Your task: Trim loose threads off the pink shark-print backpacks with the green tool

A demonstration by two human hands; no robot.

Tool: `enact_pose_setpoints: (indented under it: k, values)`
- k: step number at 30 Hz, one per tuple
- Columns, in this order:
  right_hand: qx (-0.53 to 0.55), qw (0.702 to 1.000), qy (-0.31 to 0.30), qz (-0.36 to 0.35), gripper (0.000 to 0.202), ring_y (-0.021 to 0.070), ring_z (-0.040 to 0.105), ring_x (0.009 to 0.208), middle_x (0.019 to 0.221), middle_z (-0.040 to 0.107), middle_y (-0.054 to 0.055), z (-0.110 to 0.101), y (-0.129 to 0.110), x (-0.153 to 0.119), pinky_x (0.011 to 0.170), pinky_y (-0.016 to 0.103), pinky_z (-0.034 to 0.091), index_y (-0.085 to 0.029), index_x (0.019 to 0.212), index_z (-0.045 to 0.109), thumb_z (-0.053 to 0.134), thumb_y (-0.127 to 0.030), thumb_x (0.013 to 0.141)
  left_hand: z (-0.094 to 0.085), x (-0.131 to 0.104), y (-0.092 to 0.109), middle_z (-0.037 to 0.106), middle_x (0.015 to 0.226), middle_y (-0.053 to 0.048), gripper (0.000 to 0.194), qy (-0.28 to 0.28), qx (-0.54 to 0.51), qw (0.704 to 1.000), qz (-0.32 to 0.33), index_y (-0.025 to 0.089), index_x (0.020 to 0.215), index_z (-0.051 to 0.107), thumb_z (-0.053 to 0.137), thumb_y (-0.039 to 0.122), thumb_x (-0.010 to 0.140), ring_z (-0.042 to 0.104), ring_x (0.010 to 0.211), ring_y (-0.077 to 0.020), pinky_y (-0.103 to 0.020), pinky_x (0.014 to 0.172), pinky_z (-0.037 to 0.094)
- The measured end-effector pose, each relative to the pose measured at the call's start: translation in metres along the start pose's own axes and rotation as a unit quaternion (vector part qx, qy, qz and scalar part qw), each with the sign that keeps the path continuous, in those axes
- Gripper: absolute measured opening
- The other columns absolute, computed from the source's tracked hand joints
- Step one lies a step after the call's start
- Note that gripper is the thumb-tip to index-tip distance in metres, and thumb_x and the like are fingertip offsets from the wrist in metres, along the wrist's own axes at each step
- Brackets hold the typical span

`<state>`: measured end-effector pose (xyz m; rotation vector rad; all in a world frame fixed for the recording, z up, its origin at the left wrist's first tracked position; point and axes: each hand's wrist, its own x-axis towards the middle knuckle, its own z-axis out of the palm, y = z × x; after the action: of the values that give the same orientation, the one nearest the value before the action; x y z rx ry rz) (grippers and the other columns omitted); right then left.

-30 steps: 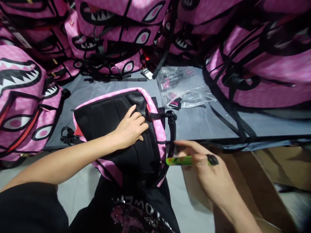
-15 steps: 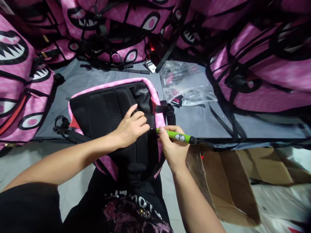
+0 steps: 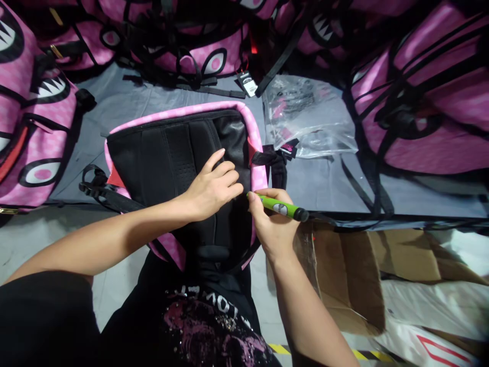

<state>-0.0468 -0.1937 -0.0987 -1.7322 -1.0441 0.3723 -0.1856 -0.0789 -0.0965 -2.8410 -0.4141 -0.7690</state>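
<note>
A pink-edged backpack [image 3: 148, 158] lies with its black padded back panel up, partly on the grey-covered table and partly over its front edge. My left hand [image 3: 216, 188] rests on the panel, thumb and forefinger pinched near the right side; what is between them is too small to make out. Just to the right, my right hand [image 3: 273, 216] grips a green pen-like tool [image 3: 284, 208], its tip pointing left toward my left fingertips and its black end pointing right.
Pink backpacks with shark-mouth prints [image 3: 42, 148] line the left, back and right of the table [image 3: 313, 188]. A clear plastic bag [image 3: 324, 122] lies right of the backpack. Below the table at right are an open cardboard box [image 3: 349, 275] and white plastic sacks [image 3: 431, 311].
The camera view has shifted, so the table and bags sit higher in the picture. Both hands keep nearly the same pose on the backpack.
</note>
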Motion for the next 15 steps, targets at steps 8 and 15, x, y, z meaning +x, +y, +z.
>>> enact_pose_setpoints:
  k: [8,15]
  values:
    - [-0.007,1.000,0.004,-0.002,0.018,0.0139,0.061,0.057,0.065,0.063,-0.003,0.0024,0.0005,0.0010,0.057,0.028,0.049,-0.019,0.081,0.062,0.069,-0.036,0.082,-0.0002,0.0005,-0.0007,0.058,0.084,0.001,0.027,-0.040,-0.016,0.999,-0.008,0.021,0.083,0.063,0.041,0.017,0.097,0.055,0.103,-0.0177,-0.051,0.119,0.030]
    - [0.014,0.999,-0.011,0.029,0.019,0.0152,0.063,0.061,0.070,0.064,-0.001,0.0016,0.0016,0.0004,0.060,0.030,0.049,-0.019,0.084,0.063,0.069,-0.037,0.082,0.0024,0.0000,-0.0018,0.058,0.082,0.001,0.023,-0.025,-0.017,1.000,-0.006,0.020,0.081,0.061,0.044,0.016,0.095,0.055,0.100,-0.0179,-0.051,0.117,0.033]
